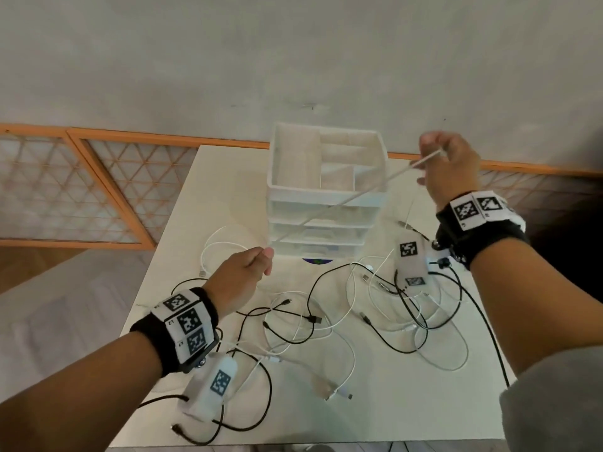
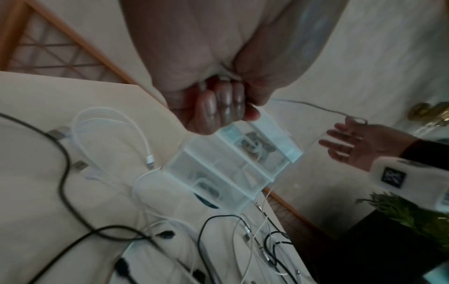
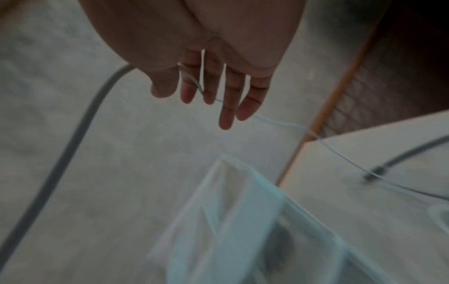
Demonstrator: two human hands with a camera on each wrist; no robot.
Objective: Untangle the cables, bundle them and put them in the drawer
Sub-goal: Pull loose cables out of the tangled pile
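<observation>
Two hands stretch one white cable [image 1: 329, 210] taut across frame centre: left hand [image 1: 243, 275] fisted around it, right hand [image 1: 452, 164] pinching it at upper right, fingers otherwise spread, above the drawer unit [image 1: 326, 190].

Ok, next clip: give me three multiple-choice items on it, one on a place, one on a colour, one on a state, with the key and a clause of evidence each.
1. Where does the drawer unit stand?
A. on the floor
B. at the far edge of the table, by the wall
C. at the table's near edge

2. What colour is the cable stretched between the two hands?
A. white
B. black
C. red

3. How does the left hand hold that cable?
A. flat and open under it
B. not touching it
C. fingers curled round it

Key:
1 B, the head view shows it at the table's far side, beyond the loose cables.
2 A, the taut strand running up to the right hand is white.
3 C, the left wrist view shows the fingers closed in a fist on it.
</observation>
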